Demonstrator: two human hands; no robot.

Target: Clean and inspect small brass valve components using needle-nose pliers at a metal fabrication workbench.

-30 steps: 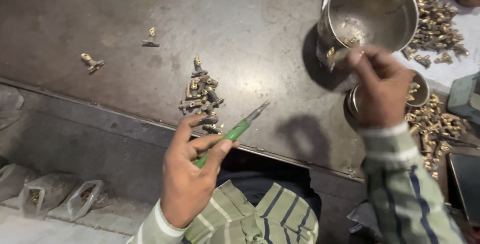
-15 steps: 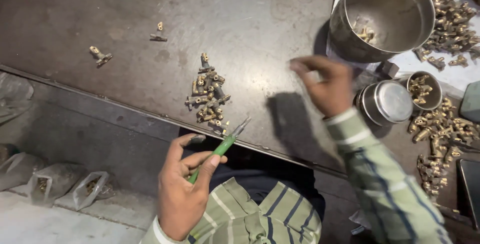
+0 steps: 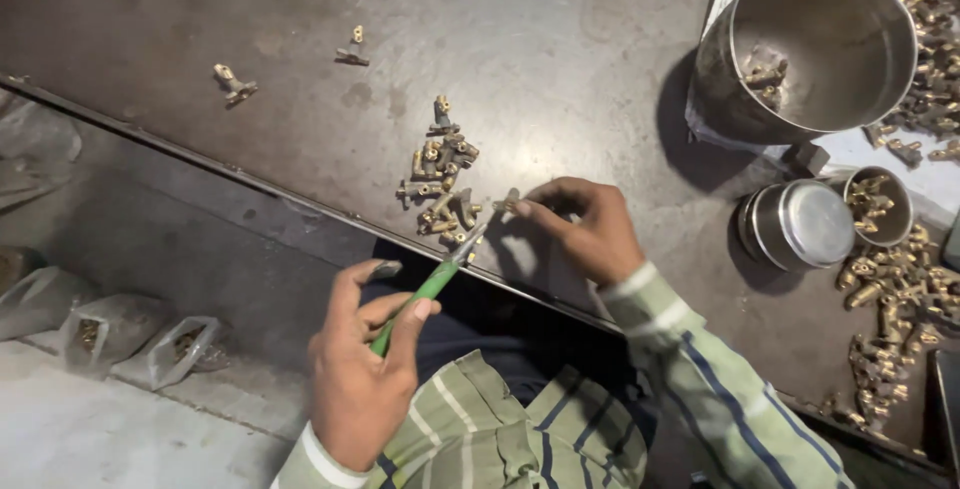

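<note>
Brass fitting (image 3: 505,203) pinched in right hand (image 3: 590,229), long axis aimed left at green tool (image 3: 425,289) tip (gripped by left hand (image 3: 360,369)), just beside.

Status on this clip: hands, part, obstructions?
Left hand grips green tool. Right hand pinches brass fitting beside fitting pile. Nothing in between.

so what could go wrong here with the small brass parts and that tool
1. The pointed green-handled tool in the left hand aims toward the right hand, which pinches a small brass fitting; a slip could jab a fingertip.
2. The pile of small brass fittings lies close to the edge of the dark metal table; a nudge might push pieces off it.
3. The pinch grip on such a small part looks easy to lose.
</note>
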